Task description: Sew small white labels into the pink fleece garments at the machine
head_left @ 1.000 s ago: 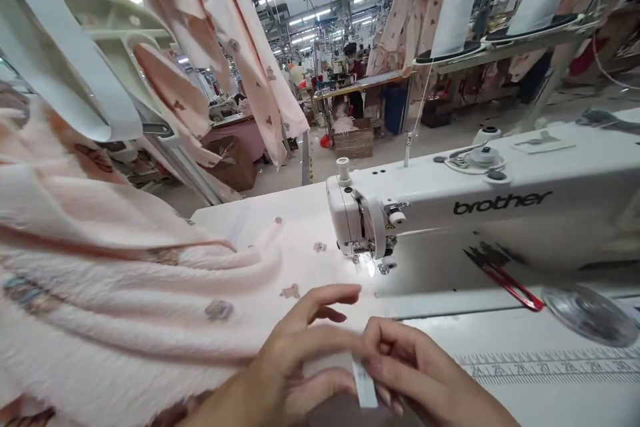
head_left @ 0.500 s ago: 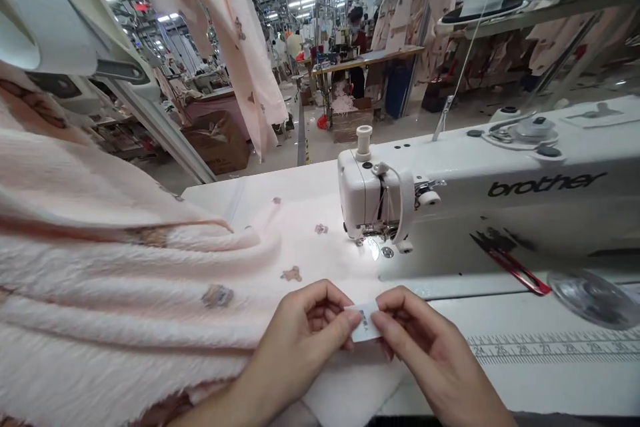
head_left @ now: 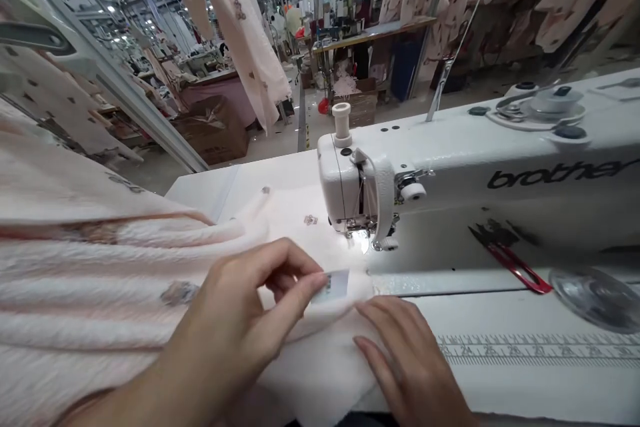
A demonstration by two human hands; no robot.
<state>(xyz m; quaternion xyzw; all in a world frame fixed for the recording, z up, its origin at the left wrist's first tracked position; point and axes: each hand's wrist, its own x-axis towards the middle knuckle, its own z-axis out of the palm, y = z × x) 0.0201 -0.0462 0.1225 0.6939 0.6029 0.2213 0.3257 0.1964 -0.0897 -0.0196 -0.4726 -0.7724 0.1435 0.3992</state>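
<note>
Between the thumb and fingers of my left hand (head_left: 260, 307) is a small white label (head_left: 336, 285), pinched by its left end. The label lies over the edge of pale pink plush fabric (head_left: 225, 240) printed with small bears. My right hand (head_left: 405, 353) rests on the fabric's edge to the right of the label, fingers apart; its fingertips touch the cloth, and I see nothing gripped in them. Just beyond the label stands the lit needle area of a white sewing machine (head_left: 360, 180), with fabric lying beside its presser foot.
Red-handled thread snips (head_left: 517, 267) and a clear round bobbin case or dish (head_left: 590, 300) lie on the right. A printed ruler (head_left: 530, 349) runs along the table's front. Fabric heaps up on the left; a metal post (head_left: 140, 107) stands behind it. A co-worker (head_left: 365, 0) is farther back.
My right hand has let go of the label and moved down onto the fabric. My left hand has carried the label left and forward onto the fabric edge. The view has shifted slightly.
</note>
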